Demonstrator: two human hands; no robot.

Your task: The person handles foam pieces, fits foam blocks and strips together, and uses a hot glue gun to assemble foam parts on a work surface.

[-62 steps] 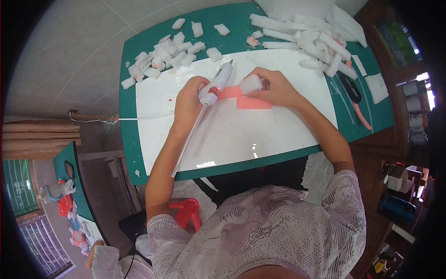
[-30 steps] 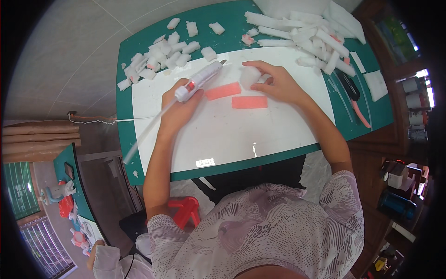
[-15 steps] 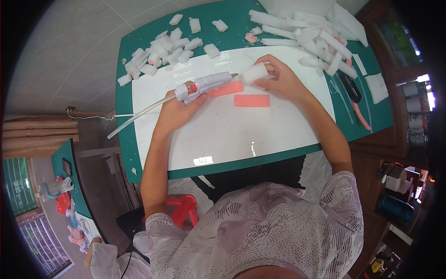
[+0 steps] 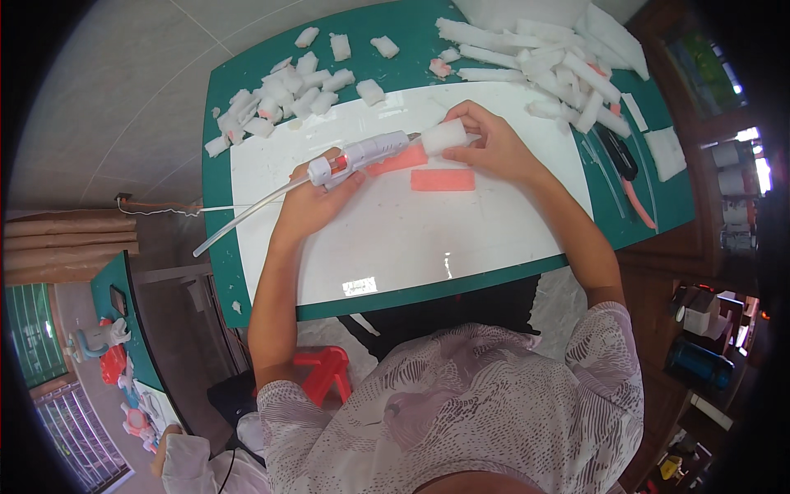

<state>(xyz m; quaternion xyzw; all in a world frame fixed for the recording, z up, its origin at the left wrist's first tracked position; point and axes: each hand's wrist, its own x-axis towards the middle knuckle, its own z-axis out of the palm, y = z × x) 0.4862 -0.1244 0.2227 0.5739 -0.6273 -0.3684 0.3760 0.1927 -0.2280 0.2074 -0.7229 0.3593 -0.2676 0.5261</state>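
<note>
My left hand (image 4: 317, 196) is closed around a white glue gun (image 4: 374, 151), with a long clear glue stick (image 4: 247, 224) sticking out of its back end. The gun's nozzle points right, at the near end of a white foam block (image 4: 444, 137). Between the fingertips of my right hand (image 4: 499, 148) I pinch that block, just above the board. A pink foam strip (image 4: 401, 160) lies partly under the gun and block. Closer to me, a second pink foam block (image 4: 443, 180) rests flat on the white board (image 4: 395, 239).
Small white foam pieces (image 4: 288, 90) are heaped at the back left. Long foam strips (image 4: 568, 74) pile up at the back right. A black-and-pink cutter-like tool (image 4: 619, 156) lies on the green mat (image 4: 675, 206) at right. A red stool (image 4: 325, 370) stands below.
The white block has turned slightly in my right hand and sits a little lower. The whole view has shifted slightly. Both hands keep their holds.
</note>
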